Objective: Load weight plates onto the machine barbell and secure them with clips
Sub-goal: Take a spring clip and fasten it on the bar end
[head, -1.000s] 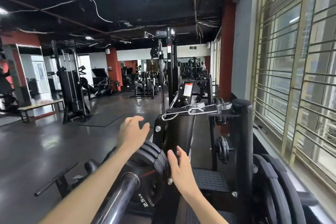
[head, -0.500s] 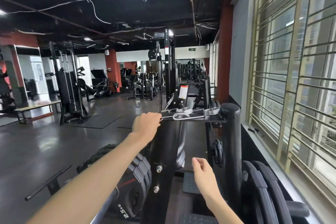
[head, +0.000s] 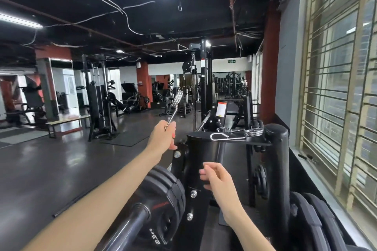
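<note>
My left hand (head: 163,137) grips the handle of a chrome spring clip (head: 175,102) and holds it up in the air, its coil pointing up and away. Below it, several black weight plates (head: 163,193), the outer one marked 2.5 kg, sit on the machine barbell's sleeve (head: 130,224). My right hand (head: 217,177) hovers loosely curled in front of the black machine upright (head: 201,157), holding nothing. A second spring clip (head: 234,134) lies on the flat shelf on top of the machine.
More black plates (head: 314,224) are racked at the lower right beside a thick black post (head: 276,169). A barred window (head: 338,87) runs along the right wall. Open dark gym floor (head: 51,165) lies to the left, with other machines further back.
My left hand reached from the plates up to the shelf, took one spring clip and lifted it off to the left. My right hand came off the plates and drew back.
</note>
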